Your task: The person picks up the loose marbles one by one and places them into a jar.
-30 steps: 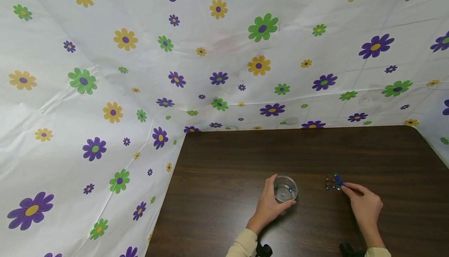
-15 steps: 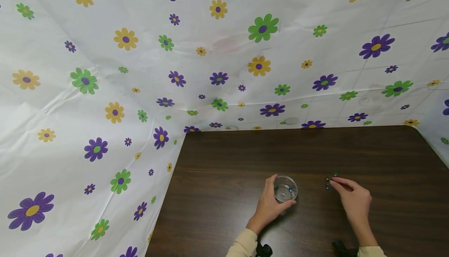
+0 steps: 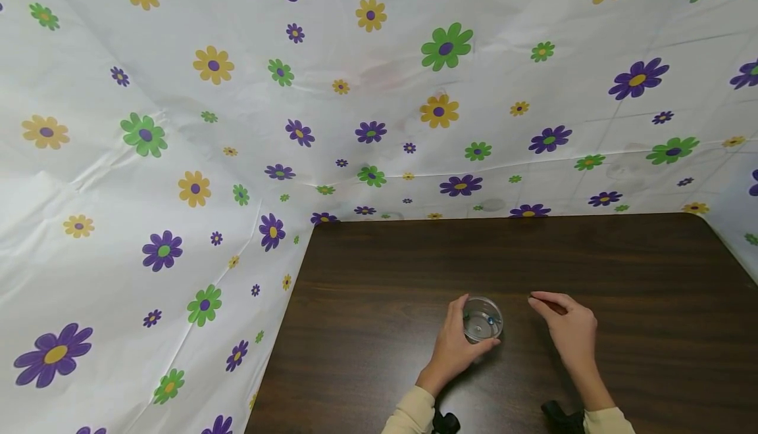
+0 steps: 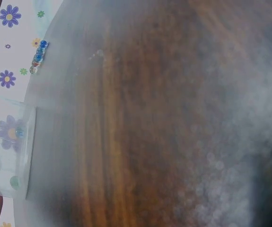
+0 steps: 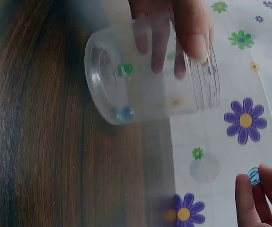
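Note:
My left hand (image 3: 454,345) grips a clear plastic jar (image 3: 482,335) that stands upright on the brown wooden table (image 3: 379,276). Inside the jar, low down, lie a green marble (image 5: 125,69) and a blue marble (image 5: 124,113). My right hand (image 3: 571,332) is raised to the right of the jar, pinching a clear marble with blue swirls (image 5: 254,176) between thumb and fingertips. A small cluster of blue and clear marbles (image 4: 39,56) sits on the table in the left wrist view; in the head view my right hand hides it.
A white sheet with purple, green and yellow flowers (image 3: 379,92) hangs behind and to the left of the table. Bare wood (image 3: 379,329) stretches left of the jar. Black wrist-worn devices (image 3: 445,423) sit at both cuffs.
My right hand has moved left from the marbles toward the jar, lifting a marble away. Marbles seen earlier are now behind the hand. My left hand and the jar have stayed put.

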`<state>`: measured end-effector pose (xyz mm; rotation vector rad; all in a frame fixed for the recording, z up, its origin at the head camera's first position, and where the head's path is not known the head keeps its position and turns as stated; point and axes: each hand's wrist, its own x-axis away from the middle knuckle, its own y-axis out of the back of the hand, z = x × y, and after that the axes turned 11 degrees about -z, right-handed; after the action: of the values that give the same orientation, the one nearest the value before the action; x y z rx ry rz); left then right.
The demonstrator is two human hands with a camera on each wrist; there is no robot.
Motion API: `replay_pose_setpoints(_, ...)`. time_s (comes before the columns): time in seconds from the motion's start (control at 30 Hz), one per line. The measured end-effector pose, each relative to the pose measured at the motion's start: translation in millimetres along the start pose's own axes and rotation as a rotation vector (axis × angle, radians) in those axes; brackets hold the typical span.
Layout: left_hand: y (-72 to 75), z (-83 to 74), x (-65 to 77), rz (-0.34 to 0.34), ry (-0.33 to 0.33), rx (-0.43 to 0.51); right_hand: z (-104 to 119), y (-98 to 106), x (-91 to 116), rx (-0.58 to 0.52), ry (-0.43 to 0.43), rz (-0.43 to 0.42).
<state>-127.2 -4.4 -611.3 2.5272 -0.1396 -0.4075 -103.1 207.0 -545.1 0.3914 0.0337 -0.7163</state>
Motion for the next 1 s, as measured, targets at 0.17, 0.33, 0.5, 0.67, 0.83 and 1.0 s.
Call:
replay_pose_setpoints(0.17, -1.0, 1.4, 0.6, -0.001, 0.004, 0.007, 6.5, -5.6, 3.0, 0.004, 0.029, 0.019)
replay_pose_setpoints(0.33, -1.5, 2.2, 0.2, -0.002, -0.009, 0.009, 11.3, -10.9, 6.2, 0.006, 0.054, 0.04)
replay_pose_setpoints(0.5, -2.5, 2.5, -0.7, 0.004, -0.018, 0.007, 12.8, -17.0, 9.6, -0.002, 0.049, 0.06)
replay_pose_setpoints(0.67, -2.8, 2.6, -1.1, 0.003, -0.017, 0.005, 14.0, -21.5, 13.4, -0.018, 0.071, 0.072)
replay_pose_setpoints(0.83, -2.7, 2.7, -0.9, 0.004, -0.011, 0.015, 15.6, -25.3, 17.1, -0.011, 0.081, 0.09)
replay_pose_setpoints(1.0, -2.5, 2.9, -0.8, 0.01, -0.005, 0.022, 16.8, -29.4, 20.5, -0.005, 0.084, 0.123)
